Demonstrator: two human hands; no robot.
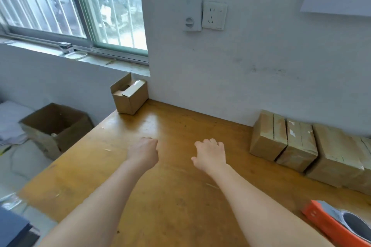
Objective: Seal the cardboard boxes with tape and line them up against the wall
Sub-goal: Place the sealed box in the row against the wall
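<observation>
Both arms stretch over the desk (176, 196), left hand (145, 151) and right hand (210, 153) loosely curled, empty; the open box (129, 94) sits ahead-left, nearer the left.

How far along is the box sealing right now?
Done: three taped boxes sit in a row along the wall at right. In hand: nothing; left hand and right hand are empty over the table. Left: the open small box at the far corner; tape dispenser lies unused.

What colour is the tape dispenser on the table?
Orange tape dispenser, seen best in the head view.
</observation>
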